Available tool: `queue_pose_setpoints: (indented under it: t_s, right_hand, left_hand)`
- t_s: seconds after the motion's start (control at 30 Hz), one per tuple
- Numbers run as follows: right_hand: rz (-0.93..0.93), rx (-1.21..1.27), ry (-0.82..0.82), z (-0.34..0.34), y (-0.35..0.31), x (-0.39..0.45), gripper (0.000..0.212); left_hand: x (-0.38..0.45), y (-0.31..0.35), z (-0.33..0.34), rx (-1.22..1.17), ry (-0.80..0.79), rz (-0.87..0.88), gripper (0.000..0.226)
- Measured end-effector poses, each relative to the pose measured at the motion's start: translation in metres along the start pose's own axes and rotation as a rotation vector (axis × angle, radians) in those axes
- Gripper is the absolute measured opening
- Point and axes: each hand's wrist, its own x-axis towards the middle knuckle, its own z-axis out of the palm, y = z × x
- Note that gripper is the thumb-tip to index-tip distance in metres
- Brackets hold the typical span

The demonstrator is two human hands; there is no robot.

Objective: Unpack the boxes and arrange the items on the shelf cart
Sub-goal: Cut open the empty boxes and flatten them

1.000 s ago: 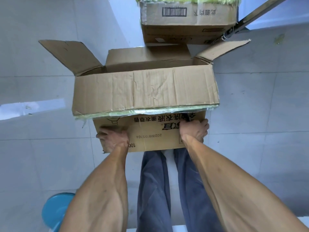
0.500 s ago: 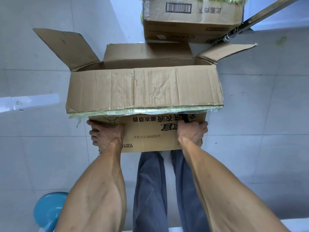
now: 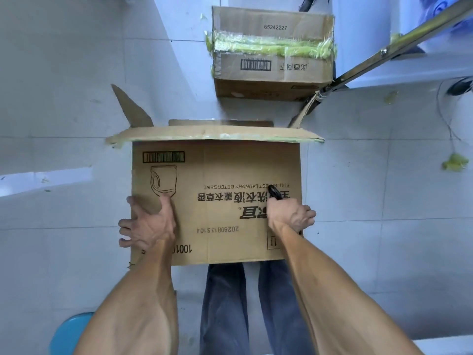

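Observation:
I hold an open cardboard box (image 3: 217,170) printed with laundry detergent text, tipped so its printed side faces me and its flaps (image 3: 133,108) point away. Its inside is hidden. My left hand (image 3: 148,226) grips the box's left edge, thumb on the printed face. My right hand (image 3: 289,213) wraps around the right edge with a black tool (image 3: 275,194) tucked under the thumb. A second box (image 3: 271,70), sealed with green tape, stands on the floor beyond. The shelf cart's metal rail (image 3: 399,44) and white shelf (image 3: 409,70) are at the upper right.
Grey tiled floor all around. A blue stool (image 3: 69,334) sits at the lower left beside my legs. Scraps of green tape (image 3: 455,162) lie on the floor at the right, near a thin cable.
The open box has tipped away from me, so its printed side now faces up and its near flap is seen edge-on. Both hands still grip its sides.

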Motion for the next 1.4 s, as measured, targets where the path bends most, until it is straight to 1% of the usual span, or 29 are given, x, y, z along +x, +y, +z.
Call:
queue_pose_setpoints:
  t_s: [0.07,0.13,0.2,0.27,0.33,0.37,0.47,0.5,0.6,0.67,0.77,0.83,0.9,0.93,1.0,1.07,1.13,1.2,1.3,1.37,1.4]
  right_hand:
    - [-0.005,-0.114,-0.123,-0.015,0.010,-0.006,0.027]
    - [0.011,-0.103,-0.205,-0.025,0.019,-0.007,0.019]
    - [0.003,-0.059,-0.243,-0.032,0.019,-0.009,0.033]
    - [-0.018,-0.065,-0.145,-0.040,0.008,-0.016,0.037]
    - [-0.071,-0.050,-0.072,-0.043,-0.010,-0.023,0.040]
    - [-0.154,-0.037,-0.042,-0.041,-0.018,-0.025,0.039]
    - [-0.520,-0.046,0.080,-0.033,-0.036,-0.034,0.027]
    - [-0.611,-0.028,0.124,-0.032,-0.042,-0.039,0.025]
    - [-0.768,0.134,0.255,-0.037,-0.053,-0.051,0.020]
    - [-0.828,0.208,0.326,-0.040,-0.050,-0.055,0.023]
    - [-0.887,0.235,0.348,-0.036,-0.034,-0.054,0.028]
    - [-0.882,0.186,0.288,-0.032,-0.022,-0.052,0.028]
    - [-0.869,0.123,0.199,-0.026,-0.011,-0.049,0.026]
    - [-0.871,0.103,0.179,-0.024,-0.007,-0.048,0.025]
    - [-0.903,0.122,0.223,-0.025,-0.006,-0.047,0.026]
    - [-0.901,0.207,0.314,-0.029,-0.011,-0.047,0.028]
    - [-0.869,0.286,0.377,-0.035,-0.018,-0.048,0.031]
    - [-0.866,0.277,0.357,-0.036,-0.022,-0.050,0.039]
    - [-0.892,0.181,0.302,-0.030,-0.023,-0.050,0.060]
    - [-0.907,0.118,0.298,-0.026,-0.025,-0.047,0.077]
    - [-0.906,0.098,0.293,-0.027,-0.029,-0.046,0.083]
  left_hand:
    - [-0.001,-0.002,-0.021,0.090,-0.041,0.049,0.086]
    - [0.001,0.000,-0.041,0.189,-0.088,0.105,0.085]
    - [0.004,0.012,-0.058,0.248,-0.097,0.111,0.078]
    - [0.004,0.032,-0.068,0.197,-0.081,0.120,0.066]
    - [0.001,0.051,-0.071,0.109,-0.064,0.181,0.059]
    - [-0.003,0.060,-0.070,0.077,-0.069,0.225,0.058]
    - [-0.016,0.089,-0.065,-0.026,-0.091,0.383,0.055]
    - [-0.020,0.099,-0.063,-0.070,-0.097,0.423,0.053]
    - [-0.037,0.117,-0.054,-0.083,-0.041,0.532,0.045]
    - [-0.049,0.118,-0.049,-0.073,0.010,0.559,0.037]
    - [-0.062,0.113,-0.046,-0.105,0.087,0.592,0.031]
    - [-0.065,0.109,-0.046,-0.185,0.107,0.574,0.023]
    - [-0.067,0.103,-0.043,-0.247,0.067,0.503,0.014]
    - [-0.067,0.101,-0.041,-0.262,0.053,0.487,0.013]
    - [-0.067,0.100,-0.041,-0.311,0.031,0.520,0.023]
    - [-0.069,0.101,-0.041,-0.340,0.023,0.622,0.045]
    - [-0.074,0.102,-0.039,-0.272,0.016,0.705,0.067]
    - [-0.077,0.102,-0.036,-0.193,-0.026,0.724,0.081]
    - [-0.082,0.100,-0.032,-0.134,-0.053,0.747,0.091]
    - [-0.085,0.098,-0.028,-0.096,-0.118,0.796,0.094]
    - [-0.086,0.097,-0.026,-0.071,-0.150,0.823,0.095]
